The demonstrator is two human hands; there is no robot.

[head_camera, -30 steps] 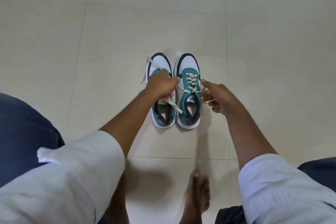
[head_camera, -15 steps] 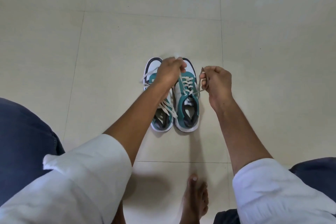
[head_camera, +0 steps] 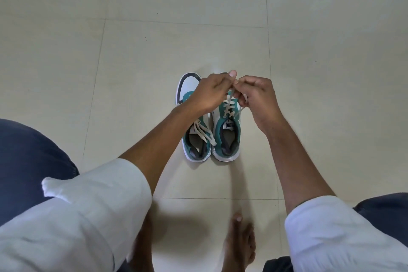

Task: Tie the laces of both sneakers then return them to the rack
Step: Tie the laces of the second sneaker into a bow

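While both hands pinch laces point(head_camera: 229, 104), the tongue label point(head_camera: 230, 126) blurs.

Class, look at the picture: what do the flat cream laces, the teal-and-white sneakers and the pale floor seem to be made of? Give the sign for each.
Flat cream laces: probably woven cotton or polyester; matte, limp, ribbon-like.
Teal-and-white sneakers: uppers look like smooth synthetic leather, with soft sheen; white soles probably rubber or foam.
Pale floor: glazed ceramic tile, likely; faint gloss and thin grout lines.
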